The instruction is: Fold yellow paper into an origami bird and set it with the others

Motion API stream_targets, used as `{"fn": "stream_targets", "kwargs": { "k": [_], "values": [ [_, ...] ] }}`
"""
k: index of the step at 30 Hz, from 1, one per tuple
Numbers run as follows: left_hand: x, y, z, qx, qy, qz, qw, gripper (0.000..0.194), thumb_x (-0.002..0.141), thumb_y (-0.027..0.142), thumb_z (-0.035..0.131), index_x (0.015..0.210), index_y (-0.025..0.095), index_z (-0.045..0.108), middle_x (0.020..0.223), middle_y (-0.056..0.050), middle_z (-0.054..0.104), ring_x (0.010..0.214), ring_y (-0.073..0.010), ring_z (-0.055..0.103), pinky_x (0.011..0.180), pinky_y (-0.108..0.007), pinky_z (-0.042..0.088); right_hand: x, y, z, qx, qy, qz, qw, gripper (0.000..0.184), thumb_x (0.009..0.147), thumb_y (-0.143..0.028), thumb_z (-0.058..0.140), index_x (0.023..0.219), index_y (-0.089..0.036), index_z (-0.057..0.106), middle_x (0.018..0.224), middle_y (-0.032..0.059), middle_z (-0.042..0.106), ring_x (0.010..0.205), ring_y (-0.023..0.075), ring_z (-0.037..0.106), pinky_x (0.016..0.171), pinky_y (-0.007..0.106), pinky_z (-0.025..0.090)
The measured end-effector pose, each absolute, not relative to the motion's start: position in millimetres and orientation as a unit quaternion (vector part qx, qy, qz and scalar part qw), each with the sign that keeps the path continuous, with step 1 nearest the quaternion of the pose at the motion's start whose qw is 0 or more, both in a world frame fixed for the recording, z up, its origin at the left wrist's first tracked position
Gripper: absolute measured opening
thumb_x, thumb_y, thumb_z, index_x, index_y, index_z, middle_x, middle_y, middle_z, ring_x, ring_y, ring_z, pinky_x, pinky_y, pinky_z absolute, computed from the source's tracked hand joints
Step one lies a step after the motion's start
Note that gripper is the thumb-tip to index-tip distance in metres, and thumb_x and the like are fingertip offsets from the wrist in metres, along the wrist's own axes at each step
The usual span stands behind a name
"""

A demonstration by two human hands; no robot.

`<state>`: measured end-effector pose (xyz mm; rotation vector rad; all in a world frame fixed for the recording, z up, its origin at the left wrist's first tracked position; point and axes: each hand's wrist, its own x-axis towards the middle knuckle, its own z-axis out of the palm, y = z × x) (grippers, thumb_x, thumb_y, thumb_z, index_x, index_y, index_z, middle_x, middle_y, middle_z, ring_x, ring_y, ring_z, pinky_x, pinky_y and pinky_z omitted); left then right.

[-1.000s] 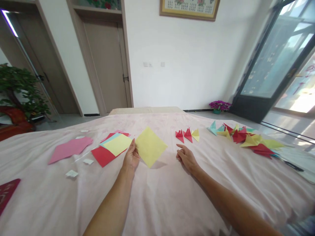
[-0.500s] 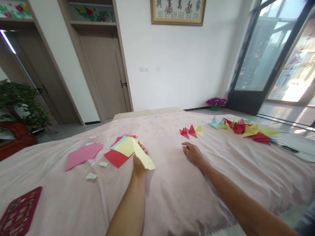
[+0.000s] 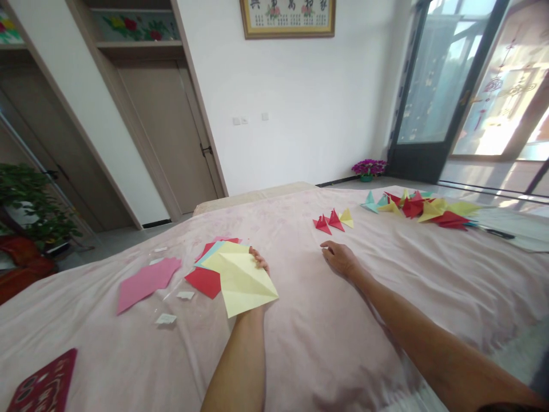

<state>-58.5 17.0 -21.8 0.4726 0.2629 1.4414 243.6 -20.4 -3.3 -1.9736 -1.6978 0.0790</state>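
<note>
A creased pale yellow sheet of paper [image 3: 246, 283] is held in my left hand [image 3: 259, 260], whose fingers curl round its right edge. The sheet covers most of that hand and lies partly over a loose stack of coloured paper, with a red sheet [image 3: 203, 281] and a blue sheet [image 3: 210, 256] showing. On the cloth to the right rests my right hand [image 3: 339, 258], fingers loosely bent and a little apart, holding nothing I can see. Just beyond it stand two red folded paper cranes [image 3: 322, 224] and a yellow folded piece [image 3: 347, 218].
A pale pink cloth [image 3: 295, 337] covers the surface. Pink paper [image 3: 148, 281] and clear wrappers with white labels [image 3: 166, 319] lie left, near a dark red printed packet [image 3: 45, 384]. Many folded paper pieces [image 3: 414, 207] are heaped at right, beside a black-handled tool [image 3: 500, 233].
The yellow sheet in my left hand has swung from a bent, drooping position to a flatter one facing me. My right hand stays on the cloth. The view has shifted slightly right.
</note>
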Motion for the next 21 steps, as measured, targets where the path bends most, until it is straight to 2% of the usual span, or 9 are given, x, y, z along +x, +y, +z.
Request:
{"fn": "stream_targets", "kwargs": {
  "k": [3, 9, 13, 21],
  "values": [
    [-55.7, 11.5, -18.0, 0.217, 0.11, 0.653, 0.717, 0.036, 0.083, 0.048, 0.054, 0.11, 0.026, 0.062, 0.114, -0.006, 0.064, 0.102, -0.0178, 0.059, 0.077, -0.028, 0.047, 240.7, -22.8, -1.4, -0.733, -0.632, 0.026, 0.25, 0.026, 0.092, -0.024, 0.05, 0.112, -0.019, 0.066, 0.088, 0.0057, 0.07, 0.086, 0.0187, 0.063, 0.08, 0.03, 0.043],
    [-51.1, 0.7, -12.0, 0.214, 0.099, 0.661, 0.712, 0.042, 0.084, 0.06, 0.046, 0.105, 0.029, 0.064, 0.118, -0.004, 0.064, 0.115, -0.0185, 0.055, 0.082, -0.029, 0.047, 236.3, -25.0, -2.0, -0.738, -0.637, 0.025, 0.22, 0.027, 0.095, -0.036, 0.055, 0.113, -0.017, 0.061, 0.114, 0.0075, 0.063, 0.1, 0.0205, 0.061, 0.089, 0.043, 0.05],
    [-52.0, -4.8, -6.5, 0.222, 0.117, 0.651, 0.716, 0.04, 0.085, 0.056, 0.047, 0.108, 0.028, 0.064, 0.12, -0.005, 0.063, 0.117, -0.0203, 0.054, 0.084, -0.03, 0.048, 235.5, -24.7, -0.7, -0.741, -0.639, 0.028, 0.205, 0.028, 0.095, -0.034, 0.056, 0.117, -0.018, 0.059, 0.119, 0.0084, 0.06, 0.101, 0.0209, 0.061, 0.087, 0.042, 0.052],
    [-52.4, 8.4, -13.4, 0.228, 0.148, 0.626, 0.731, 0.035, 0.087, 0.044, 0.052, 0.117, 0.029, 0.061, 0.117, -0.006, 0.064, 0.105, -0.0192, 0.06, 0.078, -0.029, 0.049, 232.3, -28.6, 6.1, -0.749, -0.633, 0.037, 0.191, 0.029, 0.095, -0.034, 0.056, 0.119, -0.018, 0.058, 0.121, 0.0087, 0.059, 0.101, 0.021, 0.061, 0.086, 0.042, 0.053]
  ]
}}
